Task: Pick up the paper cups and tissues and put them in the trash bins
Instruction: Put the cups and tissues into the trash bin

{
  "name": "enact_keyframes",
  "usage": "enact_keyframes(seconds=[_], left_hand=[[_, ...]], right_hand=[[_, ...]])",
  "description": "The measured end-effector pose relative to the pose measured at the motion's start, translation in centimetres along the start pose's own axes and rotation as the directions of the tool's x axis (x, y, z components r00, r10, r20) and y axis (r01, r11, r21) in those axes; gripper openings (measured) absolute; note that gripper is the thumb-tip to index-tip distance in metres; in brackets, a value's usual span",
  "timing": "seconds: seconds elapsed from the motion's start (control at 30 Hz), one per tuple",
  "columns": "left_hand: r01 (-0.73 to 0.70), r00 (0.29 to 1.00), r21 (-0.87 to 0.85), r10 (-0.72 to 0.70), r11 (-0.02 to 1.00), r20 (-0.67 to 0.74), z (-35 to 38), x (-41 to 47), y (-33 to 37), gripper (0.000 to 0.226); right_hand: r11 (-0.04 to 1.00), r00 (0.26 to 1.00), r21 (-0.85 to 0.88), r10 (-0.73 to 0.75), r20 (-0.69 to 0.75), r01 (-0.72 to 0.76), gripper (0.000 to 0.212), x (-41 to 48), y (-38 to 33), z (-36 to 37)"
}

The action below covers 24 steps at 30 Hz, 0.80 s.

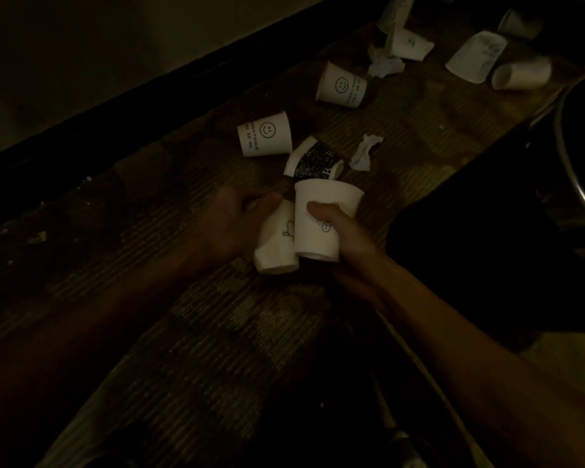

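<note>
Head-worn wide-angle camera, aimed forward and steeply down at the striped brown carpet (217,332). Close range: both forearms enter from the bottom corners, with the left hand (230,221) and right hand (338,234) mid-frame. The frame is rolled, so the dark wall edge (149,96) runs diagonally. The scattered white paper cups (341,86) lie farther off, upper right.

Cup print: dim frame, little of it legible.
Smiley cup (265,136): smiley face plus two sideways text lines, reads roughly "…YTHING / …LL BE OK." Second smiley cup (341,84): same face, text lines too blurred to read. Dark cup (313,162): scattered white letters, one "B" clear. Crushed cup (274,244) in left hand (230,221) and white cup (313,243) in right hand (348,244): small line doodles only, no words visible. Flattened cup (475,55) far back: faint print, unreadable.
</note>
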State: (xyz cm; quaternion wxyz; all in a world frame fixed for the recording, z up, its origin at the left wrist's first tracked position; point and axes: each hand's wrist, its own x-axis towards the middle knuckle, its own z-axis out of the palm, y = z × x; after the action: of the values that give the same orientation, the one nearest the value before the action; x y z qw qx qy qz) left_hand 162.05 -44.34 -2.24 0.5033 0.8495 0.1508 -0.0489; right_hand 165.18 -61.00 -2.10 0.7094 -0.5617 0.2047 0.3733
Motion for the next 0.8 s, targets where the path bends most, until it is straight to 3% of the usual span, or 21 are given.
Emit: enact_keyframes(seconds=[0.13, 0.27, 0.47, 0.57, 0.7, 0.8], left_hand=[[-0.056, 0.996, -0.081, 0.05, 0.995, -0.067, 0.2, 0.1, 2.0, 0.027], [-0.099, 0.993, -0.193, 0.084, 0.976, -0.086, 0.5, 0.3, 3.5, 0.02], [-0.112, 0.991, -0.206, 0.123, 0.972, 0.043, 2.7, 0.9, 3.5, 0.015], [-0.019, 1.0, -0.251, 0.021, 0.968, 0.006, 3.2, 2.2, 2.9, 0.012], [0.141, 0.988, -0.288, -0.155, 0.947, -0.024, 3.0, 5.3, 2.8, 0.034], [0.2, 0.977, -0.251, -0.212, 0.947, -0.023, 3.0, 7.6, 2.5, 0.044]], right_hand=[[0.979, 0.967, 0.186, 0.03, 0.252, -0.079, 0.074, -0.8, -0.6, -0.2], [0.947, 0.942, 0.297, 0.016, 0.334, -0.121, 0.079, -1.1, -1.2, -1.0], [0.901, 0.965, 0.427, -0.034, 0.259, -0.082, 0.063, -0.4, -0.9, -2.6], [0.917, 0.983, 0.399, -0.05, 0.178, -0.026, 0.07, 0.1, -0.8, -3.4], [0.906, 0.998, 0.424, -0.04, 0.047, 0.016, 0.076, 1.1, -0.7, -4.3], [0.915, 0.999, 0.402, -0.033, 0.003, 0.029, 0.071, 1.5, -0.5, -4.9]])
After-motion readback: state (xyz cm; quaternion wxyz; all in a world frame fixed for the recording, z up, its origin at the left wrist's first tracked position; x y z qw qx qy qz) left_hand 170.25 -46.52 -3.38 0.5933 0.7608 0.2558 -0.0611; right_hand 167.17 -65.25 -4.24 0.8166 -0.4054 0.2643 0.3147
